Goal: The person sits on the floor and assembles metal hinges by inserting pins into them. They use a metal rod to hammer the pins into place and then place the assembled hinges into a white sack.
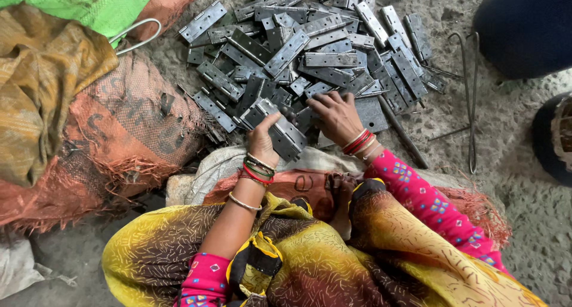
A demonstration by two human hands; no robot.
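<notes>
Orange woven sacks (119,134) slump at the far left. Left hand (262,141) clamps a folded steel hinge (285,134), thumb up its side, just above the lap. Right hand (338,117) lies fingers spread, pressing on the grey hinge pile (310,50) covering the concrete floor (512,134).

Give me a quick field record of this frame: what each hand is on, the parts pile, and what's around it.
left hand: grip on a folded steel hinge
right hand: palm down, fingers on the hinge pile
pile: many flat grey hinges, loose and overlapping on the concrete floor
left of pile: orange mesh sack, green sack, wire loop
right of pile: bent wire rods, thin rod
lap: sacking cloth under the wrists
</notes>
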